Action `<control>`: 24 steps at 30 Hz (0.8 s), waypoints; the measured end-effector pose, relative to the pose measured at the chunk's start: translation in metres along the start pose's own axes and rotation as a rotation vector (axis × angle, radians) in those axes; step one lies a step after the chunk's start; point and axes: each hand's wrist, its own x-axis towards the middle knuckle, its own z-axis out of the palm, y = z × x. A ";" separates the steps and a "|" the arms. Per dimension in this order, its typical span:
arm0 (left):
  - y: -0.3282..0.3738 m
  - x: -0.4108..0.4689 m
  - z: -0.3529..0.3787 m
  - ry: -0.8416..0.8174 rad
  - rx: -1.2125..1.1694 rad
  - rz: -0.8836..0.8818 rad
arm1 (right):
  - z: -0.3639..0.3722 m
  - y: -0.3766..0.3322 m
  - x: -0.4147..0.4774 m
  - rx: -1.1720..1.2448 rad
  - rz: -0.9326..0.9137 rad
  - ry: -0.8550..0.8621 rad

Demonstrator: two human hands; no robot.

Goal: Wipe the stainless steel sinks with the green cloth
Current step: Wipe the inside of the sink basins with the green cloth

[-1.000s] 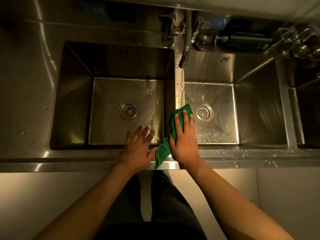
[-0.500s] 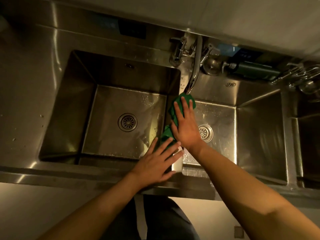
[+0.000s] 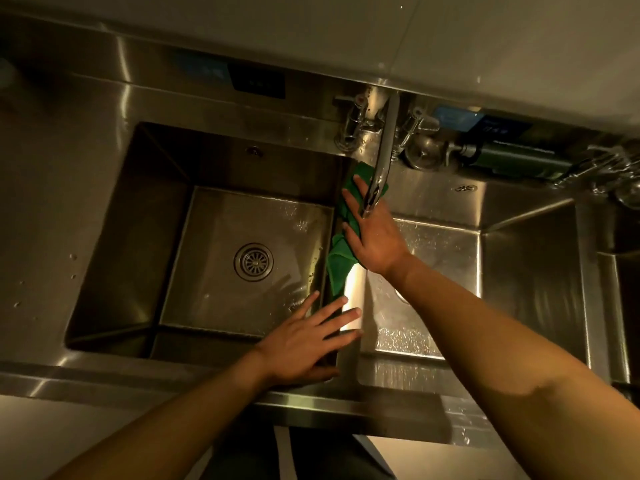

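Two hands lie flat, gripping nothing: the left hand (image 3: 304, 341) spread on the near end of the divider (image 3: 354, 289) between the sinks (image 3: 138, 237), the right hand (image 3: 375, 237) pressing the green cloth (image 3: 341, 268) farther up it, a soft, limp, likely wet rag best driven under the palm, the tap spout (image 3: 381, 161) hiding part of that hand.

3 sinks (image 3: 207, 237) (image 3: 526, 271) (image 3: 623, 306), 1 grn cloth (image 3: 341, 268), 2 hands (image 3: 304, 344) (image 3: 375, 237)
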 end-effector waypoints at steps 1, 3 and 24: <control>-0.001 0.000 0.000 0.001 -0.008 -0.002 | -0.002 0.003 0.007 0.009 0.004 0.004; -0.002 0.000 0.000 -0.015 -0.032 -0.008 | -0.006 0.008 0.021 0.026 0.015 0.016; 0.028 -0.043 0.011 -0.053 -0.048 -0.040 | 0.008 -0.044 -0.042 0.019 0.186 -0.018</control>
